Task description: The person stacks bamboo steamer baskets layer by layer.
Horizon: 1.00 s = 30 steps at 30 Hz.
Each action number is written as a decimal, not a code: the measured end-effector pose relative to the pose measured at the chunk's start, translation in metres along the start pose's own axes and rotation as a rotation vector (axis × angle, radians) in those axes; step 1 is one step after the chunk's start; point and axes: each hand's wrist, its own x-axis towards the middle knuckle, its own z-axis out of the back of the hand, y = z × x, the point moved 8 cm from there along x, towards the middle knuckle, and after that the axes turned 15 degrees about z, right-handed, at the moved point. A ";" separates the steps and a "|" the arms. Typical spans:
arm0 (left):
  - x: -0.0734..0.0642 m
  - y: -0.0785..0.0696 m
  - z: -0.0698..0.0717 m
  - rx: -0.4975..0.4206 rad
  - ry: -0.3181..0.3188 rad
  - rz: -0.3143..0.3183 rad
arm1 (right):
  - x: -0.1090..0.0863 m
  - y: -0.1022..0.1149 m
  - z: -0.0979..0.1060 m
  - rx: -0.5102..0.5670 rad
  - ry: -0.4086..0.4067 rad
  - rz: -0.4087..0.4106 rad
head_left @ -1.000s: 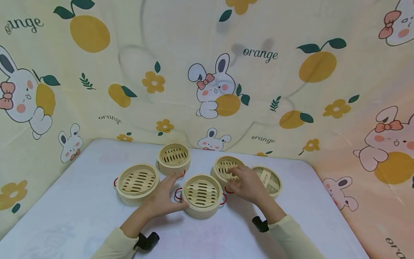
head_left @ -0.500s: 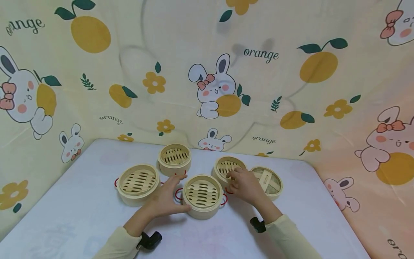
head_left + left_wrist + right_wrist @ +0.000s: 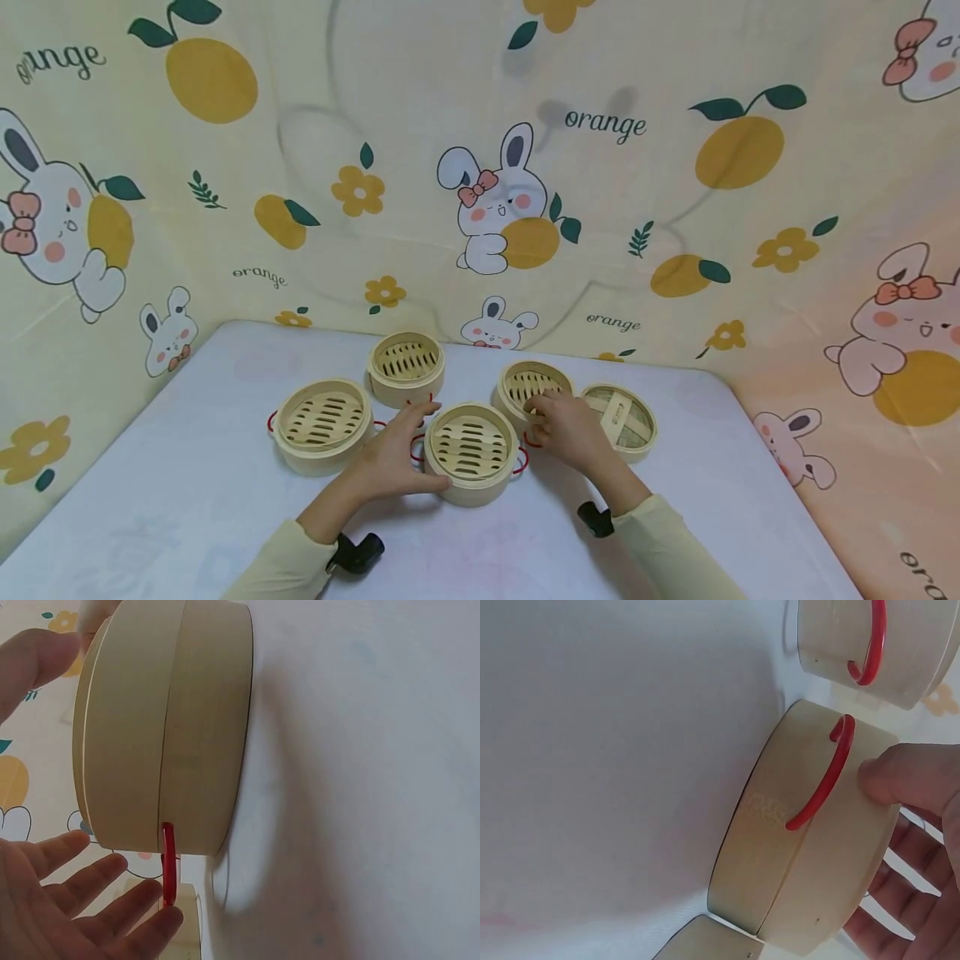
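Observation:
Several round bamboo steamers stand on the table. My left hand reaches around the left side of the front middle steamer, its fingers spread and loosely bent. In the left wrist view, the fingers lie near that steamer's red handle, and the thumb is beside its rim. My right hand pinches the rim of the back right steamer. Its thumb presses the outer wall beside a red handle; the fingers bend over the far side, their tips partly hidden.
A steamer stands at the left, and another at the back. Touching or close to the right one is a lid-like round piece with a crossbar. A printed cloth hangs behind the white table.
My left hand has moved slightly right, its thumb now further along the front middle steamer. My right fingers have bent in more on the rim. The steamers have not visibly moved.

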 end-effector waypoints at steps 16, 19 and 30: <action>0.002 0.008 -0.002 -0.026 0.021 -0.001 | -0.002 0.000 0.003 -0.048 -0.064 0.043; 0.002 0.008 -0.002 -0.030 0.021 -0.004 | -0.002 0.000 0.005 -0.051 -0.078 0.046; 0.003 0.011 -0.003 -0.033 0.022 -0.002 | -0.004 0.005 0.021 -0.045 -0.138 0.058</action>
